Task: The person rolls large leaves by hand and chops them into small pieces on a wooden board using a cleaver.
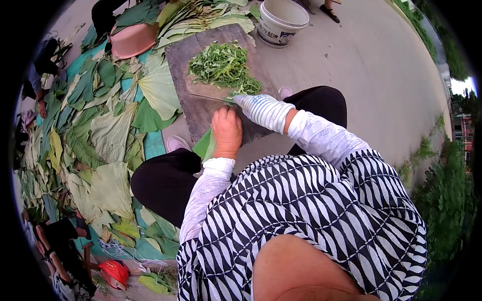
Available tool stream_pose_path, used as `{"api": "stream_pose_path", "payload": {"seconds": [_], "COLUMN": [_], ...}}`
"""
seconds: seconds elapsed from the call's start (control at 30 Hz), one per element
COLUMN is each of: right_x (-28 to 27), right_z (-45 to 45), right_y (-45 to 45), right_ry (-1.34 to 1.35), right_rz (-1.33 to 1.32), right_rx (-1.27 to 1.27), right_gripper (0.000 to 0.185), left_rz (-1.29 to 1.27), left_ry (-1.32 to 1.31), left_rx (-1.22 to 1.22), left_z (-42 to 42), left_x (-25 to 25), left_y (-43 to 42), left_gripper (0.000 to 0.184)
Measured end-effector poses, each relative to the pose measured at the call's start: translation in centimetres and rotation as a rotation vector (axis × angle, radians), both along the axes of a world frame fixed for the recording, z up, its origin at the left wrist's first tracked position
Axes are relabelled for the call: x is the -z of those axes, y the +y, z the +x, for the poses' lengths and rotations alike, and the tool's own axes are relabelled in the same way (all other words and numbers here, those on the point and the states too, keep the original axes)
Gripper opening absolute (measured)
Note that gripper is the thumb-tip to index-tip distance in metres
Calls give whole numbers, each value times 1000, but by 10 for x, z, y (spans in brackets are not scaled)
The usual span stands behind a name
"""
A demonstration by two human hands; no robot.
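My right hand (262, 110), in a white and grey-striped glove, is closed round a knife (207, 98). Its thin blade points left across the wooden board (181, 65). Just below the blade, my bare left hand (227, 129) has its fingers curled down on a green leaf (203, 145). That leaf hangs past the near edge of the board, and its part under the fingers is hidden. Beyond the knife lies a heap of shredded green leaves (221, 64). A few green shreds touch the area by the blade. The knife's handle is hidden in the glove.
Large flat leaves (113, 130) cover a teal sheet (153, 143) on my left. A white bucket (278, 25) stands beyond the board, and a pink basin (133, 41) sits at the far left. Other people sit along the left side. A red cap-like item (114, 273) lies lower left.
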State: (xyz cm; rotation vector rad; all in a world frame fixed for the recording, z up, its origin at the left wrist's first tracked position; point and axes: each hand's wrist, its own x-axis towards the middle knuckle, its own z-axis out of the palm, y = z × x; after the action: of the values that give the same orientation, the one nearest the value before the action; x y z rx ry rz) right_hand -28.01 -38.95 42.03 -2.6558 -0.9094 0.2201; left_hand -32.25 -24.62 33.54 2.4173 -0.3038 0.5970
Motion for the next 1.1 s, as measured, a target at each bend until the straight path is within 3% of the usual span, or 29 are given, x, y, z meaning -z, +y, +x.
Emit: {"api": "stream_pose_path", "payload": {"seconds": [0.07, 0.2, 0.27, 0.4, 0.53, 0.6, 0.73, 0.87, 1.0, 1.1], "right_x": [-10, -17, -26, -35, -24, -9, -49, -27, -39, -44], "right_z": [9, 12, 11, 10, 36, 59, 79, 98, 64, 17], "right_y": [-5, -34, -48, -69, -76, -75, -31, -9, -9, -16], "right_ry": [78, -10, -2, 309, 147, 285, 259, 30, 63, 29], "right_rz": [-83, -56, -52, -87, -81, -41, -89, 63, 245, 218], "right_rx": [34, 72, -49, 51, -108, -48, -30, -97, 12, 112], "right_gripper": [26, 26, 26, 25, 28, 28, 31, 33, 35, 34], "left_rz": [-6, -22, -28, -8, -16, -11, -10, -12, -53, -110], "left_ry": [-25, 10, 8, 11, 11, 19, 43, 50, 44, 25], "left_rx": [0, -10, -17, -26, -25, -20, -15, -7, -14, -15], "left_z": [-1, 0, -2, -2, -2, -2, -3, -3, 1, 7], "left_x": [0, 1, 1, -2, -5, -7, -11, -14, -10, -6], "left_y": [0, 0, -1, -1, -2, -3, -3, -3, -6, -9], "left_gripper": [23, 23, 23, 22, 23, 23, 24, 25, 25, 24]}}
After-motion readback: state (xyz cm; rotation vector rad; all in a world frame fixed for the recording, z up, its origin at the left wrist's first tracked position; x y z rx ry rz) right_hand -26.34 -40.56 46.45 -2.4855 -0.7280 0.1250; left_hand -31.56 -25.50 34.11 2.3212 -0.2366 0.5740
